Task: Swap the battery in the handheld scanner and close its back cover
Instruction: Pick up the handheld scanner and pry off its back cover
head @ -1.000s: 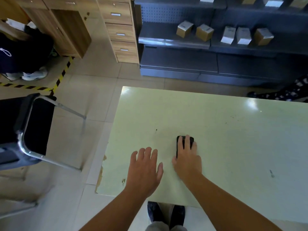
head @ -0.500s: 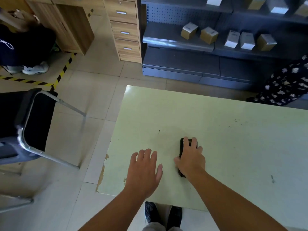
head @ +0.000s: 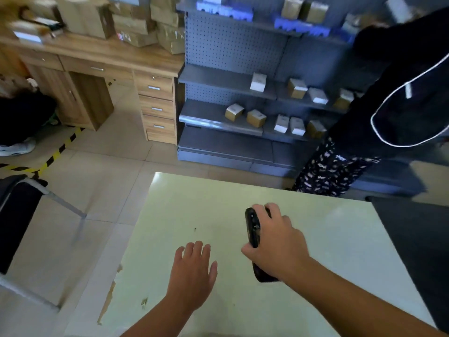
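Observation:
The black handheld scanner (head: 252,228) is in my right hand (head: 275,242), tipped up on its long edge above the pale green table (head: 328,251), its side buttons facing left. My fingers wrap over its far end and my thumb presses its near side; most of its body is hidden under the palm. My left hand (head: 193,273) lies flat on the table to the left of the scanner, fingers apart, holding nothing. No battery or cover is seen apart from the scanner.
A person in dark clothes (head: 388,113) stands at the table's far right corner. Behind are grey shelves (head: 230,122) with small boxes and a wooden desk (head: 97,59). A black chair (head: 19,215) stands left of the table, whose near left edge is chipped.
My right hand has closed on the scanner and lifted it off the table, turning it on edge. The view has tilted upward, bringing the shelves and the person into sight. My left hand stays flat.

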